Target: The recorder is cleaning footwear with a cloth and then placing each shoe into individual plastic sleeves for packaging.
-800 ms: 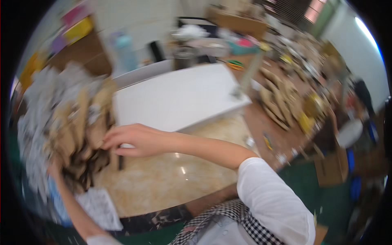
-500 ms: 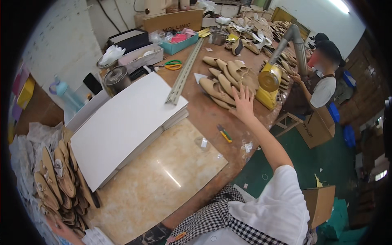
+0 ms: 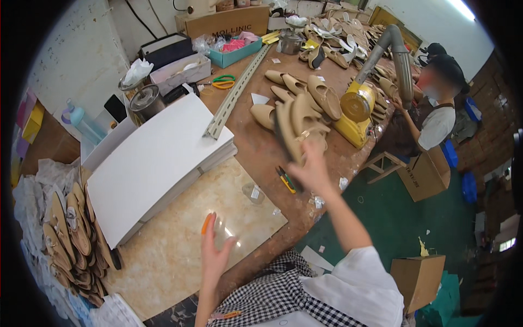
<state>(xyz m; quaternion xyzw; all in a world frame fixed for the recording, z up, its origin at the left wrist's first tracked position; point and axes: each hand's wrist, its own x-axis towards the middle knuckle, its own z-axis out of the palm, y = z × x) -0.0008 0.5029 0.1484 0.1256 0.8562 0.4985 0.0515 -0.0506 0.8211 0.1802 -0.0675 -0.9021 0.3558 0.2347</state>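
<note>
Right now I am lifting a beige shoe upper [image 3: 297,131] off the brown workbench [image 3: 256,150] with my right hand [image 3: 313,169], fingers wrapped around its lower end, so it hangs in the air above the bench's near edge, just in front of the row of matching uppers [image 3: 297,90] lying toward the far side. My left hand [image 3: 215,253] is hovering open, fingers spread, over the near edge of the glossy marble-patterned slab [image 3: 190,256]; something small and orange [image 3: 206,223] sits at one fingertip, and I cannot tell whether it is pinched.

I judge this as the fetch step: one piece picked, not yet set down. Next, I reckon, the carry calls for a firm hold, since the piece looks thin, curved and floppy, with a dark edge.

A stack of smooth white boards [image 3: 158,158] is lying along the slab's far edge, and a heap of tan soles [image 3: 71,240] is crowding its left corner. A ridged metal rail [image 3: 234,95] rests across the boards.
</note>
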